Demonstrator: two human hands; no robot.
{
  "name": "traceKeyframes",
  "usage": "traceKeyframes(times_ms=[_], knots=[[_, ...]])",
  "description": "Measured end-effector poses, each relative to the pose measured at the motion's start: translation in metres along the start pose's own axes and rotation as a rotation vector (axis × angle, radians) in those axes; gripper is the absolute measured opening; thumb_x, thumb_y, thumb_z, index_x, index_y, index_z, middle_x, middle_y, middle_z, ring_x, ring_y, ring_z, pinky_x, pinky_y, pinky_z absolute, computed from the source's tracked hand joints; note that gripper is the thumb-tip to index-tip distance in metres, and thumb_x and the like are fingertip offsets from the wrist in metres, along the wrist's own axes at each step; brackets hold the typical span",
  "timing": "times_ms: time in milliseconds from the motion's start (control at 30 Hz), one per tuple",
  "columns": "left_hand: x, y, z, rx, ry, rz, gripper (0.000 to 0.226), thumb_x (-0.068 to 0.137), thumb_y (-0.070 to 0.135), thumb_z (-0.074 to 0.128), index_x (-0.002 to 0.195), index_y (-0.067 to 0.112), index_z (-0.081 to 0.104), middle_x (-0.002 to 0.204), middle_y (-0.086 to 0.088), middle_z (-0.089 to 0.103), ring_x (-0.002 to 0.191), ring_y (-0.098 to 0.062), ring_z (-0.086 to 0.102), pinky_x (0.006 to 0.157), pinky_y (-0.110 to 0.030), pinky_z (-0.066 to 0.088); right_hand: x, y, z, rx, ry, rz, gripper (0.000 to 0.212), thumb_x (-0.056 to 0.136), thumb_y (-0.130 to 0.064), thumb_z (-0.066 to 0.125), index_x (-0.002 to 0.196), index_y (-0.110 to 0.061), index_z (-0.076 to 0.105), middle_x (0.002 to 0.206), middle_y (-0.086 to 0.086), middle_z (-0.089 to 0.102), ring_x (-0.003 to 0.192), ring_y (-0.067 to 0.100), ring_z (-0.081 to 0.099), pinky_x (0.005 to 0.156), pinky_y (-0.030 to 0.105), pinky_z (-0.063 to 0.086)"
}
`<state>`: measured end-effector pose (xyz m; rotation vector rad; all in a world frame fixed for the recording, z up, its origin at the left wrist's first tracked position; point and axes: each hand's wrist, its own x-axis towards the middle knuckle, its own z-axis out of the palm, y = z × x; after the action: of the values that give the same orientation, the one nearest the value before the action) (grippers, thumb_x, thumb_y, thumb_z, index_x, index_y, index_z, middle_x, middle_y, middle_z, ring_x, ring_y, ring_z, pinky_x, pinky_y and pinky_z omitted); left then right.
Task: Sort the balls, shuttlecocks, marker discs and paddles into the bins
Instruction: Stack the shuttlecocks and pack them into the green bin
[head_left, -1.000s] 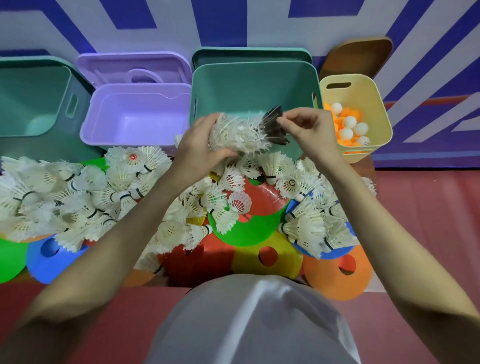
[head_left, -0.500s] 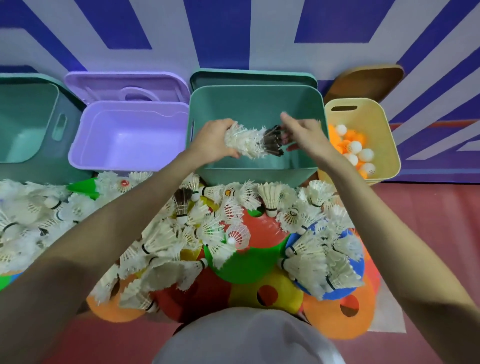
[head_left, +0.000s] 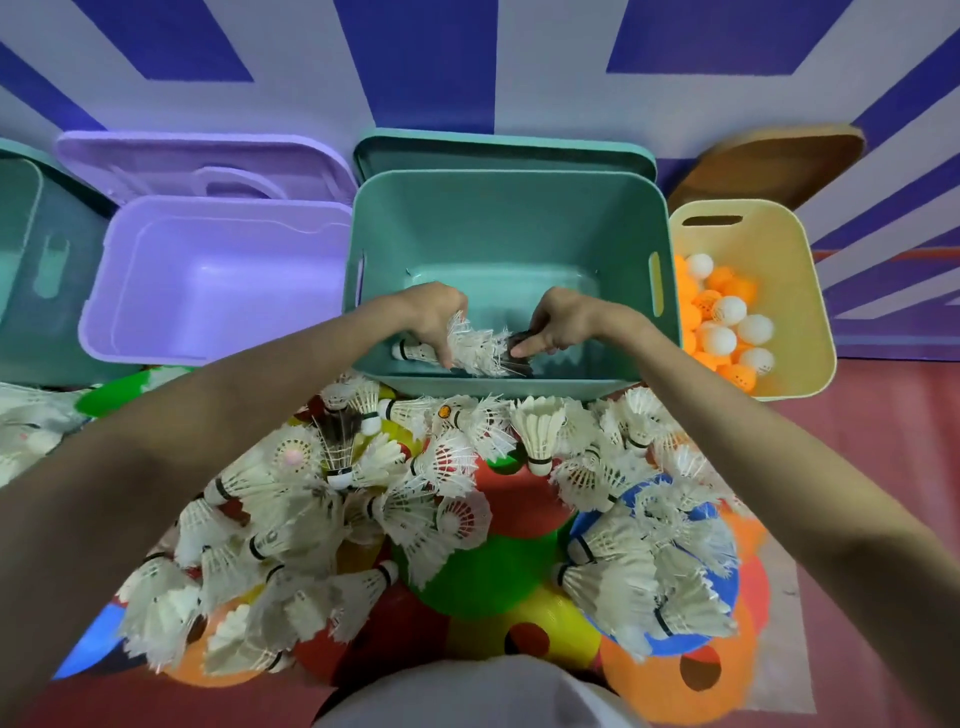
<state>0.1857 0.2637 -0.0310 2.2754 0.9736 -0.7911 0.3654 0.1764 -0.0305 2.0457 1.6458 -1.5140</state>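
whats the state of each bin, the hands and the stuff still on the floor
green bin: open, both hands inside it
left hand: holds a stack of shuttlecocks low in the bin
right hand: fingers on the stack's dark end
purple bin: open, nothing visible inside
yellow bin: holds ping-pong balls
loose shuttlecocks: piled on marker discs
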Motion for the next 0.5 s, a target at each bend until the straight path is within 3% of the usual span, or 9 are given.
traceKeyframes(times_ms=[167, 267, 367, 433, 500], knots=[[0.018, -0.002, 0.008, 0.034, -0.12, -0.001, 0.08, 0.069, 0.035, 0.085, 0.134, 0.008, 0.046, 0.122, -0.011, 0.058, 0.111, -0.028, 0.054, 0.085, -0.031, 0.044, 0.013, 0.003, 0.005, -0.141, -0.044, 0.053, 0.053, 0.076, -0.049, 0.073, 0.085, 0.003, 0.07, 0.069, 0.008, 0.062, 0.064, 0.019, 0.053, 0.062, 0.027, 0.041], [0.021, -0.001, 0.01, -0.004, -0.211, -0.006, 0.076, 0.076, 0.037, 0.079, 0.138, 0.008, 0.046, 0.119, -0.008, 0.059, 0.111, -0.027, 0.056, 0.089, -0.031, 0.046, 0.018, 0.004, 0.014, -0.2, -0.026, 0.053, 0.05, 0.086, -0.045, 0.065, 0.095, 0.004, 0.069, 0.085, 0.014, 0.069, 0.071, 0.021, 0.056, 0.069, 0.031, 0.047], [0.021, -0.003, 0.013, -0.005, -0.224, -0.001, 0.067, 0.082, 0.038, 0.074, 0.137, 0.01, 0.048, 0.125, -0.009, 0.059, 0.114, -0.026, 0.054, 0.096, -0.033, 0.043, 0.019, 0.003, 0.022, -0.265, -0.005, 0.053, 0.048, 0.091, -0.044, 0.059, 0.105, 0.002, 0.066, 0.106, 0.015, 0.067, 0.091, 0.027, 0.061, 0.079, 0.035, 0.047], [0.021, -0.005, 0.013, -0.013, -0.235, -0.009, 0.069, 0.08, 0.039, 0.075, 0.136, 0.011, 0.048, 0.118, -0.013, 0.064, 0.103, -0.027, 0.058, 0.094, -0.038, 0.047, 0.019, 0.001, 0.023, -0.281, -0.025, 0.055, 0.05, 0.092, -0.047, 0.056, 0.106, 0.001, 0.066, 0.108, 0.014, 0.067, 0.098, 0.029, 0.061, 0.083, 0.035, 0.047], [0.018, -0.006, 0.013, -0.023, -0.245, -0.01, 0.069, 0.08, 0.04, 0.075, 0.136, 0.011, 0.047, 0.119, -0.013, 0.063, 0.104, -0.028, 0.06, 0.096, -0.041, 0.048, 0.017, -0.002, 0.022, -0.298, -0.022, 0.053, 0.051, 0.093, -0.048, 0.053, 0.102, 0.001, 0.067, 0.105, 0.014, 0.067, 0.094, 0.029, 0.061, 0.078, 0.034, 0.046]])
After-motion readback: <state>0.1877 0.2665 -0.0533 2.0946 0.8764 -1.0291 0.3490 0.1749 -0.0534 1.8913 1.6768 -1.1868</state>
